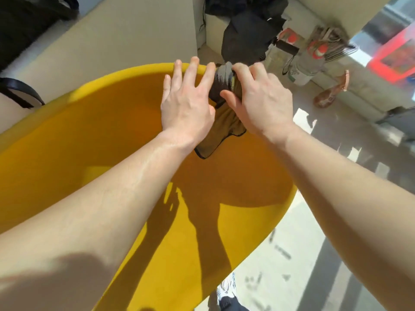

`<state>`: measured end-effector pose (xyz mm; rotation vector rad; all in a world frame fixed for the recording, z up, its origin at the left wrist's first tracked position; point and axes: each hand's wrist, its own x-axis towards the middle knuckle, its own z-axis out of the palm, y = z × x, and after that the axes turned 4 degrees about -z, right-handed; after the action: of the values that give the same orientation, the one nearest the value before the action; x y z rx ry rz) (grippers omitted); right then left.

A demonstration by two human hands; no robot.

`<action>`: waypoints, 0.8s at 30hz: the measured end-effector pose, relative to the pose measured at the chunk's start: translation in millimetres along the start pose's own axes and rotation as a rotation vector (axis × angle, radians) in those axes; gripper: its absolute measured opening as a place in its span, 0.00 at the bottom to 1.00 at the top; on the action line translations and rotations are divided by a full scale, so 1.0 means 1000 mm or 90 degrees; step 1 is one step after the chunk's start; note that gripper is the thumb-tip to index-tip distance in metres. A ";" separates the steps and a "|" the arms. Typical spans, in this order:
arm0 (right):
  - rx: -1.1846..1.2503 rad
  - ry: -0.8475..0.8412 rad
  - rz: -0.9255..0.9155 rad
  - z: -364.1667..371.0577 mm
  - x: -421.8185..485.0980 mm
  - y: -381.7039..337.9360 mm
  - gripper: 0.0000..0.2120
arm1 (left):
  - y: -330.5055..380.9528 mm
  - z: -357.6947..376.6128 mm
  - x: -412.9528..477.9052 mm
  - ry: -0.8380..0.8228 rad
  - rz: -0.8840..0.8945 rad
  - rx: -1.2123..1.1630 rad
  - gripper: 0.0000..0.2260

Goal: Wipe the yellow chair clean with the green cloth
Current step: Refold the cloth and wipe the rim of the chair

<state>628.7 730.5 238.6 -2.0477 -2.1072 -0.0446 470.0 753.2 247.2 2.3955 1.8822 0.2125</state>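
The yellow chair (94, 153) fills most of the view, and both arms reach across its curved shell to the far rim. The green cloth (221, 129) hangs there: its top part is folded over the rim of the chair, and its lower part lies down on the inner wall, with a dark edge at the bottom corner. In this shade it looks more olive than green.

The right hand (253, 102) is closed around the bunched top of the cloth, the thumb on the near side and the fingers curled over the rim. I think this grip lets the cloth cover both faces of the rim at once. The left hand (188, 102) is just beside the cloth, flat and with the fingers spread, the fingertips hooked over the same rim. It seems to steady the chair, so the shell does not turn or tip under the pressure. It may also touch the left edge of the cloth, but this I cannot tell.
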 end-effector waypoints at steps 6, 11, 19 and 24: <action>0.148 0.026 0.225 0.015 -0.099 0.036 0.27 | 0.070 0.018 -0.028 -0.032 0.129 -0.014 0.29; 0.269 0.096 0.340 0.040 -0.155 0.039 0.28 | 0.099 0.043 -0.070 -0.046 0.252 0.000 0.30; 0.314 0.184 0.459 0.079 -0.203 0.030 0.27 | 0.108 0.085 -0.130 -0.071 0.312 -0.022 0.28; 0.334 0.192 0.576 0.105 -0.242 0.009 0.26 | 0.108 0.123 -0.169 -0.065 0.325 -0.050 0.24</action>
<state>629.4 508.8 94.5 -2.2403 -0.7739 0.2796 554.5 565.4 133.1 2.7233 1.1671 0.1877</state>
